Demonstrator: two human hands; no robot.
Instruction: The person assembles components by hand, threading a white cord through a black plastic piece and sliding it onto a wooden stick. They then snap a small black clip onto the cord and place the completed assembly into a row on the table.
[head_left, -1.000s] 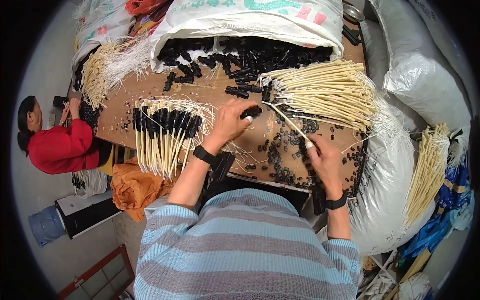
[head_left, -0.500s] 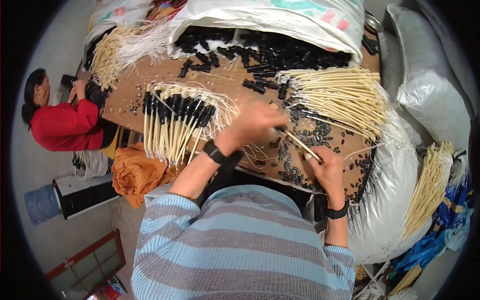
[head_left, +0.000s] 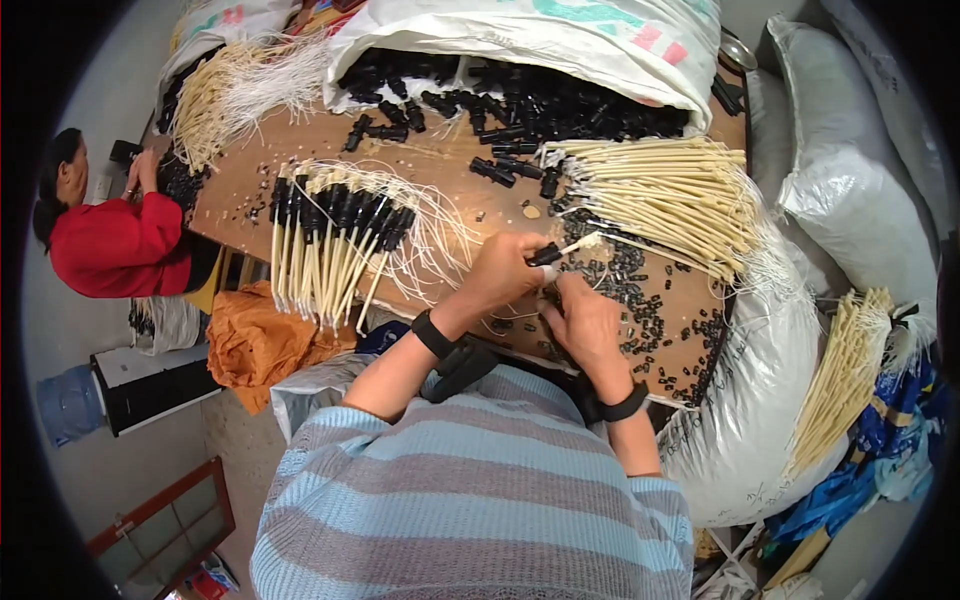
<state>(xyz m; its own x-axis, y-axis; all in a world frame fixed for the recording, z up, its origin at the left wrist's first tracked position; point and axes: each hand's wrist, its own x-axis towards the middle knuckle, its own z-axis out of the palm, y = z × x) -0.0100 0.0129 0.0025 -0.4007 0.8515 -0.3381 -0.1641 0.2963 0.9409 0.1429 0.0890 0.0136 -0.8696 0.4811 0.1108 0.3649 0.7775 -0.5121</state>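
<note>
My left hand (head_left: 503, 272) is closed round a black tubular fitting (head_left: 544, 255) over the near edge of the table. A short length of cream tube (head_left: 582, 242) with a whitish end sticks out past the fitting to the upper right. My right hand (head_left: 590, 322) is just beside it, thumb and fingers pinched together close to the left fingertips. What the right fingers grip is hidden; a thin pale cord curves below the hands. Left of them lies a row of cream tubes (head_left: 318, 255) with black fittings on their far ends and loose white cords.
Small black parts (head_left: 640, 310) are scattered at the right. Behind them lies a bundle of cream tubes (head_left: 660, 195). A white sack (head_left: 520, 28) spills black fittings at the back. A person in red (head_left: 120, 245) works at far left. A stuffed sack (head_left: 760, 420) flanks the table.
My right hand has moved left and up to meet my left hand. The tube that stretched between the hands now points to the upper right from the black fitting.
</note>
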